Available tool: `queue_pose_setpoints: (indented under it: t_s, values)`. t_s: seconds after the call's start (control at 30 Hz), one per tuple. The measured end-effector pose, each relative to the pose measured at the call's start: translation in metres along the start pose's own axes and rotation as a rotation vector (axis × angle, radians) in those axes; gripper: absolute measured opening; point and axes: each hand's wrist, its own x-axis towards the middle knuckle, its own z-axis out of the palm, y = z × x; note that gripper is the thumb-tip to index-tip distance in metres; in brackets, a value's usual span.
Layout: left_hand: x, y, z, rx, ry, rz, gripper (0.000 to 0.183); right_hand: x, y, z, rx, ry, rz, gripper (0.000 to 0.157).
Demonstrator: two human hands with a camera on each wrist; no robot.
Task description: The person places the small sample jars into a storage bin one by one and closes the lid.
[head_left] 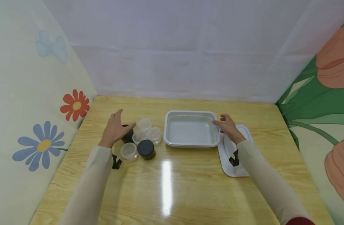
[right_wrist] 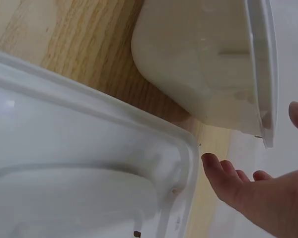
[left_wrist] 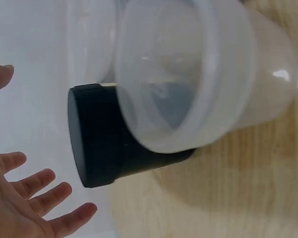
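My left hand [head_left: 113,130] hovers over a black lidded jar [head_left: 128,137], thumb and fingers spread wide with nothing between them. In the left wrist view, that hand's fingers [left_wrist: 52,198] are beside the black jar's lid [left_wrist: 78,136]. Close by stand several clear plastic cups [head_left: 129,151] and a second black jar [head_left: 146,149]. My right hand [head_left: 228,127] is at the right end of a white rectangular tub [head_left: 190,145], its thumb overlapping the rim in the head view. From the right wrist, its relaxed fingers [right_wrist: 218,176] show just outside the tub's wall [right_wrist: 198,64].
A white lid [head_left: 231,170] lies flat on the wooden table [head_left: 189,187], right of the tub and partly under the right forearm. A pale sheet [head_left: 174,62] hangs behind the table. Flower-printed cloths [head_left: 28,93] flank it on both sides.
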Motion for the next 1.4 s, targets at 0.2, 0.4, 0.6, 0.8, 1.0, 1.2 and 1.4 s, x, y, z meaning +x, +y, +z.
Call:
queue_pose_setpoints:
  t_s: [0.2, 0.4, 0.6, 0.8, 1.0, 1.2, 1.4]
  values:
    - [-0.012, -0.012, 0.009, -0.079, -0.005, 0.009, 0.096, 0.0, 0.005, 0.004, 0.05, -0.007, 0.058, 0.068]
    - [-0.023, -0.02, 0.019, -0.135, 0.01, -0.009, 0.097, 0.001, 0.011, 0.005, 0.102, -0.013, 0.065, 0.065]
    - [-0.027, -0.025, 0.031, -0.196, 0.063, 0.005, 0.091, 0.002, 0.016, 0.006, 0.157, 0.003, 0.078, 0.062]
    - [-0.036, -0.03, 0.042, -0.305, 0.09, -0.047, 0.09, 0.002, 0.017, 0.006, 0.23, -0.009, 0.067, 0.054]
    - [-0.04, -0.036, 0.046, -0.361, 0.104, -0.087, 0.085, 0.002, 0.02, 0.005, 0.244, -0.019, 0.066, 0.048]
    - [-0.036, -0.035, 0.046, -0.362, 0.084, -0.11, 0.083, 0.001, 0.02, 0.003, 0.202, -0.037, 0.071, 0.049]
    - [-0.034, -0.035, 0.047, -0.384, 0.091, -0.112, 0.083, -0.001, 0.018, -0.001, 0.145, -0.05, 0.079, 0.051]
